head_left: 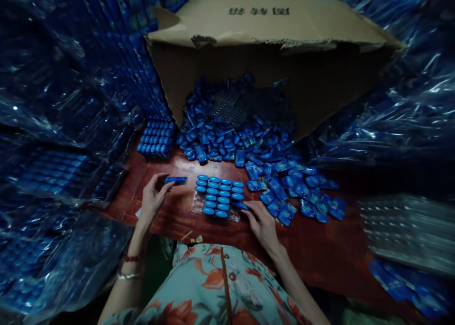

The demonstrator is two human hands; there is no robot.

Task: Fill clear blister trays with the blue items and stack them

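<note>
Near the table's front lies a clear plastic blister tray, its cells partly filled with rows of glossy blue oval packs. My left hand, on the left of the tray, pinches a small blue pack between thumb and fingers, apart from the tray. At the tray's right side, my right hand grips another blue pack by its end, over the tray's lower right cells. Many loose blue packs lie just beyond my right hand.
A torn cardboard box on its side spills blue packs onto the red-brown table. A filled tray stack stands at the left. Clear empty trays are piled at the right. Plastic-wrapped blue stacks wall in both sides.
</note>
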